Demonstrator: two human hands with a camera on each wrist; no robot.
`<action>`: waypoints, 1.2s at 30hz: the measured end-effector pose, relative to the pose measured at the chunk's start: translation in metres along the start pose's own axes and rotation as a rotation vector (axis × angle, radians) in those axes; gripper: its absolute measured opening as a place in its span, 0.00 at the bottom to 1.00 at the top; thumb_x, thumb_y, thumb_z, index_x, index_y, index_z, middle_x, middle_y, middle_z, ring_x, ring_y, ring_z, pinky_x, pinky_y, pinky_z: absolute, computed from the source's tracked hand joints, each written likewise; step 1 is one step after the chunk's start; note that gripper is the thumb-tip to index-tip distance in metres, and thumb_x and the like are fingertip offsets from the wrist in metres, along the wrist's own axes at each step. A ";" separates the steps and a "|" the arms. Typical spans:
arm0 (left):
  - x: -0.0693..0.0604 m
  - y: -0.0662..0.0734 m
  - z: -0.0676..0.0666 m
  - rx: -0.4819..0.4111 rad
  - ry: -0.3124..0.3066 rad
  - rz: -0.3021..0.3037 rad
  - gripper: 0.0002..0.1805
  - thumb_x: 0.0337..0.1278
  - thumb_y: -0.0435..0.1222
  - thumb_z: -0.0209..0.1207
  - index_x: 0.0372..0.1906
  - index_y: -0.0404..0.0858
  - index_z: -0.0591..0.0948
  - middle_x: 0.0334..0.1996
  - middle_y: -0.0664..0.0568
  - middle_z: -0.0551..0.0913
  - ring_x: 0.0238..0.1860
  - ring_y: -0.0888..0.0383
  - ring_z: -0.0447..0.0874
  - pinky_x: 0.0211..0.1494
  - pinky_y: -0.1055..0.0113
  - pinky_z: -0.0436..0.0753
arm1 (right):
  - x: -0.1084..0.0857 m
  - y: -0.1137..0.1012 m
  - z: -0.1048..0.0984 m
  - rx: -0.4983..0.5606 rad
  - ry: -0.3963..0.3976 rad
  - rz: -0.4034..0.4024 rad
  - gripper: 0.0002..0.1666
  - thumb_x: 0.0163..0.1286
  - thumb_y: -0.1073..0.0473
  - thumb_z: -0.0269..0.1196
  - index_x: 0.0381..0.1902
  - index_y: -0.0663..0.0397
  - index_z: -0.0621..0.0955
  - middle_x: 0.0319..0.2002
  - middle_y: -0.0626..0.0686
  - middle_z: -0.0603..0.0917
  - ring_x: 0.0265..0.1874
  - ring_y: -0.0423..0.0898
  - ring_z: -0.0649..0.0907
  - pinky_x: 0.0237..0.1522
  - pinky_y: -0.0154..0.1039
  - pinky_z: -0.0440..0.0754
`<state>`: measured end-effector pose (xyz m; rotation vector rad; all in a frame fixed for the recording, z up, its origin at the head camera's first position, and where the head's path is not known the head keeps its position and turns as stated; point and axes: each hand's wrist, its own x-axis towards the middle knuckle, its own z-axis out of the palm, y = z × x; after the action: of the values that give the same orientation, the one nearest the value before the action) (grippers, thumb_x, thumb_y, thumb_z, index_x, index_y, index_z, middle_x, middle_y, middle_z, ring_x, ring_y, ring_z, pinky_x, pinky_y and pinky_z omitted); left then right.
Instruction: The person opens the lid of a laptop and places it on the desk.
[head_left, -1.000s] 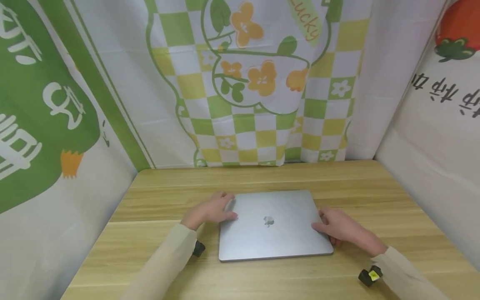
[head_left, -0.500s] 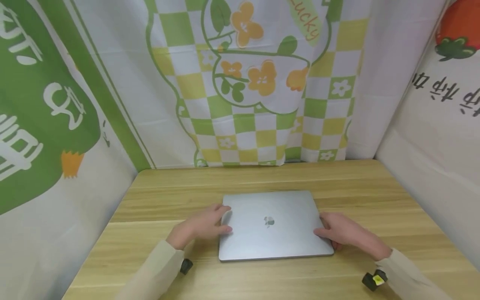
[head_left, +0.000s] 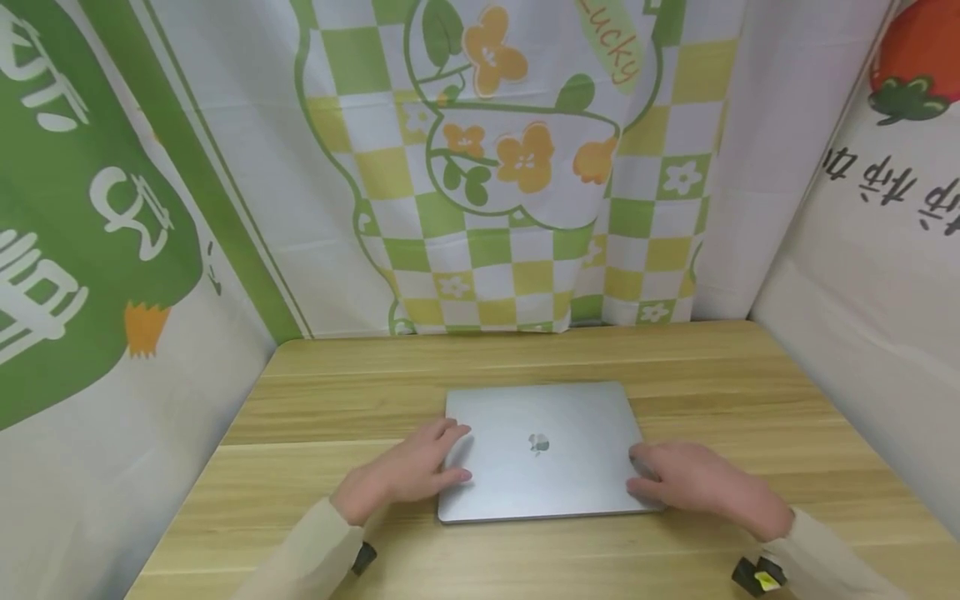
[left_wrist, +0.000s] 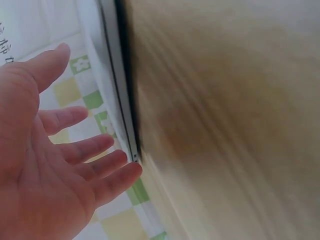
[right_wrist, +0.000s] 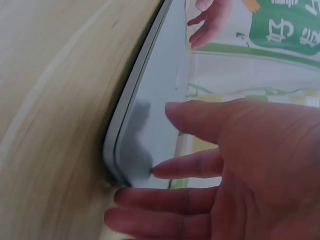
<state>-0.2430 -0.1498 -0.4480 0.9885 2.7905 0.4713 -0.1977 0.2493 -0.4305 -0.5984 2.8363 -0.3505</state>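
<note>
A closed silver laptop (head_left: pixel 540 467) lies flat on the wooden table, lid up. My left hand (head_left: pixel 408 471) is at its left edge, thumb and fingers spread over the lid's side; in the left wrist view that hand (left_wrist: pixel 60 155) shows relaxed, parted fingers beside the laptop's edge (left_wrist: pixel 117 75). At the right edge is my right hand (head_left: pixel 697 479), with thumb and index fingertip over the lid. The right wrist view has the right hand (right_wrist: pixel 240 150) with fingers extended near the laptop's corner (right_wrist: pixel 150 120), gripping nothing. Whether the fingertips touch the laptop, I cannot tell.
The wooden table (head_left: pixel 360 367) extends around the laptop on all sides. Behind it hangs a green and yellow checked cloth (head_left: pixel 525 275), with printed cloths at the left (head_left: pixel 225 400) and right (head_left: pixel 847 292). A black wrist device (head_left: pixel 757 575) sits below the right sleeve.
The left hand has slid down along the laptop's left edge, toward me. My right hand has also shifted slightly nearer and its index finger now lies over the lid. The laptop has stayed in place.
</note>
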 end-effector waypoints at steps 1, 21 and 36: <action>-0.001 -0.001 0.001 0.009 0.007 0.008 0.38 0.66 0.55 0.56 0.72 0.36 0.64 0.68 0.35 0.67 0.69 0.39 0.66 0.72 0.45 0.68 | -0.001 -0.002 0.000 -0.024 0.007 0.000 0.27 0.67 0.43 0.63 0.53 0.58 0.80 0.24 0.39 0.78 0.21 0.35 0.72 0.24 0.35 0.72; -0.027 -0.006 0.012 0.058 -0.033 -0.002 0.50 0.62 0.66 0.49 0.75 0.31 0.58 0.74 0.30 0.56 0.74 0.35 0.57 0.76 0.44 0.62 | 0.021 -0.039 0.022 -0.344 0.290 -0.389 0.26 0.73 0.41 0.57 0.57 0.54 0.79 0.51 0.54 0.84 0.52 0.50 0.82 0.53 0.46 0.84; -0.031 -0.010 0.011 0.156 -0.123 -0.023 0.60 0.56 0.72 0.48 0.76 0.28 0.52 0.77 0.30 0.48 0.77 0.35 0.47 0.78 0.45 0.58 | 0.033 -0.047 0.043 -0.447 0.210 -0.539 0.36 0.76 0.34 0.44 0.71 0.48 0.68 0.71 0.58 0.70 0.70 0.58 0.69 0.67 0.56 0.72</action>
<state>-0.2219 -0.1742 -0.4606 0.9786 2.7572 0.1841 -0.1986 0.1854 -0.4637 -1.5039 2.9156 0.1626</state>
